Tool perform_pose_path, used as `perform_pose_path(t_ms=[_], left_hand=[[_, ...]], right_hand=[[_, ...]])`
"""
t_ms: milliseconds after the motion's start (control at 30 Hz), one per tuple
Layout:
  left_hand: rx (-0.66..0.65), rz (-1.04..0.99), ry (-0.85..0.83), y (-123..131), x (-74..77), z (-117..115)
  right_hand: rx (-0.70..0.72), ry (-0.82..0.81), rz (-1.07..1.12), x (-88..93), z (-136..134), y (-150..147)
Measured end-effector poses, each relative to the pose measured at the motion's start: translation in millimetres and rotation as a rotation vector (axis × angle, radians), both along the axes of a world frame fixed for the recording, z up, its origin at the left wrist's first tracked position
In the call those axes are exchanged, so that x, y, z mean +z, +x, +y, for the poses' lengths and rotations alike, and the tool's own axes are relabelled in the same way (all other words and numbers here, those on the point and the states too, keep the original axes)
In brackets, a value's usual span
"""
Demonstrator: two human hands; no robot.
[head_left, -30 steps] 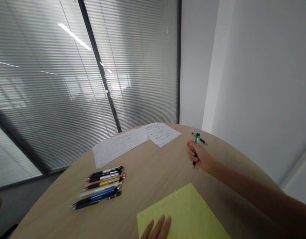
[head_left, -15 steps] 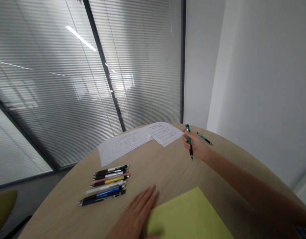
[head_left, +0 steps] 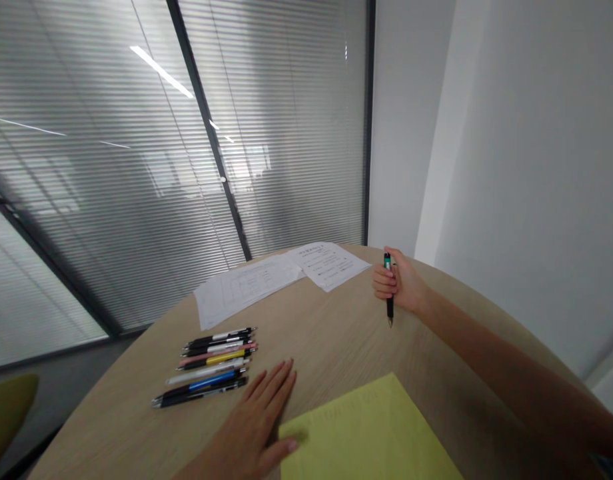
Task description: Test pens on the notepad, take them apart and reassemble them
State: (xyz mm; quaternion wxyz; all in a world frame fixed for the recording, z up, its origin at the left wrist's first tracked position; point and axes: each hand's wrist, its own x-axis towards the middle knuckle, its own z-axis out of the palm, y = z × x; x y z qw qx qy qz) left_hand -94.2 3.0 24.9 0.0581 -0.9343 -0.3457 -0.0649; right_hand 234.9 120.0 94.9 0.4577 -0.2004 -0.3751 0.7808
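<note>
My right hand (head_left: 399, 283) is closed around a green and black pen (head_left: 389, 303), held upright with its tip pointing down just above the round wooden table (head_left: 331, 340). My left hand (head_left: 254, 420) lies flat and open on the table, fingers stretched out, its thumb touching the left edge of a yellow sheet (head_left: 366, 440). A row of several pens (head_left: 206, 367) lies just left of and beyond my left hand.
Two white printed sheets (head_left: 266, 280) lie at the far side of the table, close to its edge. Glass walls with blinds stand behind, a white wall to the right. A yellow-green seat (head_left: 6, 413) shows at the lower left.
My right hand has turned the pen upright and drawn slightly nearer; the second green pen beyond it is now hidden. My left hand slid left off the yellow sheet onto the table.
</note>
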Motion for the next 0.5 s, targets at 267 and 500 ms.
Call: perform_pose_path(t_ms=[267, 500], left_hand=[[-0.018, -0.022, 0.018, -3, -11.5, 5], [0.011, -0.137, -0.045, 2, -6.3, 3]], right_hand=[[0.023, 0.013, -0.031, 1.5, -3, -4], [-0.022, 0.111, -0.335, 1.0, -6, -15]])
